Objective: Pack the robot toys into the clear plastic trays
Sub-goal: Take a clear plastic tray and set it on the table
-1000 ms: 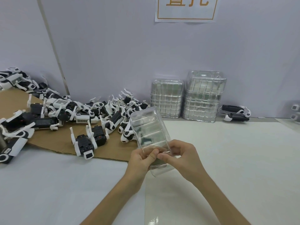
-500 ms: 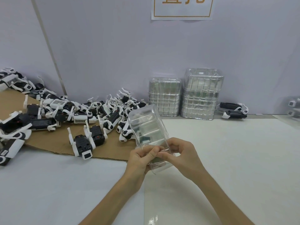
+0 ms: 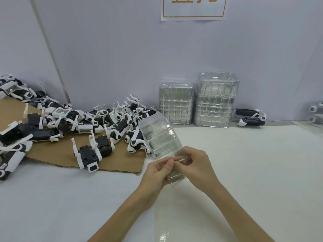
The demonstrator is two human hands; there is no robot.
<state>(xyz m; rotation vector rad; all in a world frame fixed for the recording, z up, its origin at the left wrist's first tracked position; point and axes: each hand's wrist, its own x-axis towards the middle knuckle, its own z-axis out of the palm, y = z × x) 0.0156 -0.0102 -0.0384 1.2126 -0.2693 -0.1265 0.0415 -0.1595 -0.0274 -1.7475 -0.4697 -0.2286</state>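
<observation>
Overhead, a white paper sign (image 3: 194,7) is stuck to the grey wall, with large orange characters inside an orange border; the frame's top edge cuts them off, so they cannot be read. Some of the robot toys (image 3: 104,119) carry small white stickers with dark print, too small to make out

Both forearms reach in from the bottom edge and meet over the middle of the white table (image 3: 253,163). The left hand (image 3: 157,172) and the right hand (image 3: 195,165) are close together, fingers curled, and both pinch the near end of one clear plastic tray (image 3: 159,137). The left thumb lies on top of the rim with the fingers tucked underneath; the right hand's fingertips close on the same rim from the other side. The tray is lifted off the table and tilted, its far end raised and pointing away towards the toys. It looks empty

The black-and-white toys lie heaped on a sheet of brown cardboard (image 3: 57,154) to the left, and one toy (image 3: 89,154) lies apart at the front with its legs up. Two stacks of clear trays (image 3: 216,100) stand side by side against the wall, with another robot toy (image 3: 250,117) just beside them on the right
</observation>
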